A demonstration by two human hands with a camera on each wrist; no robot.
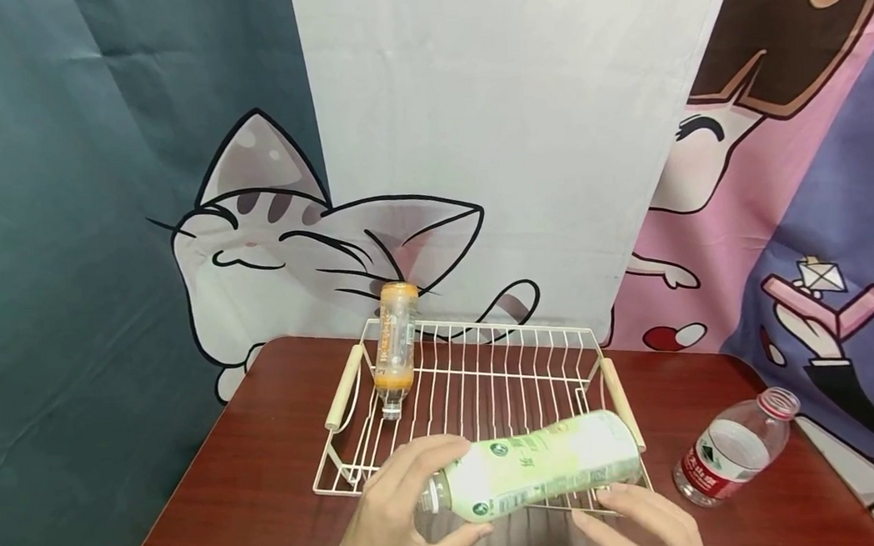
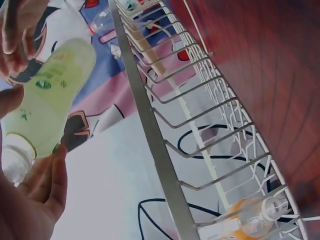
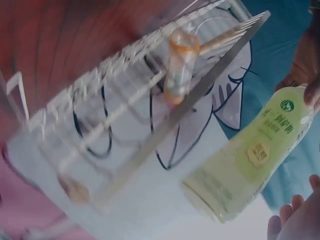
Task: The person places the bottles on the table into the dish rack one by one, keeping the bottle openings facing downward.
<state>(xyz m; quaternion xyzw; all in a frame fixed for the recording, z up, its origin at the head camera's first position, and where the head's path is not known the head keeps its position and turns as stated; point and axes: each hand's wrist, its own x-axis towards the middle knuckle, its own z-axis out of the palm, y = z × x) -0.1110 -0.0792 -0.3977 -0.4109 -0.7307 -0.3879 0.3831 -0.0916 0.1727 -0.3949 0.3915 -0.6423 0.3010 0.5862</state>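
Observation:
My left hand [image 1: 395, 509] grips a green-labelled plastic bottle [image 1: 542, 465] near its capped neck, thumb below and fingers above. The bottle lies sideways over the front of a white wire dish rack [image 1: 504, 394], its base pointing right. My right hand [image 1: 640, 528] is near the base with loosely bent fingers; in the right wrist view those fingers [image 3: 295, 207] are apart from the bottle. An orange-labelled bottle [image 1: 394, 338] leans cap down in the rack's back left part, also visible through the wires in the left wrist view.
Right of the rack, a red-labelled clear bottle [image 1: 736, 447] without a cap stands tilted in view on the dark red table [image 1: 225, 486]. Wooden handles [image 1: 345, 387] flank the rack. Behind the table hangs a cartoon-printed cloth [image 1: 504, 135].

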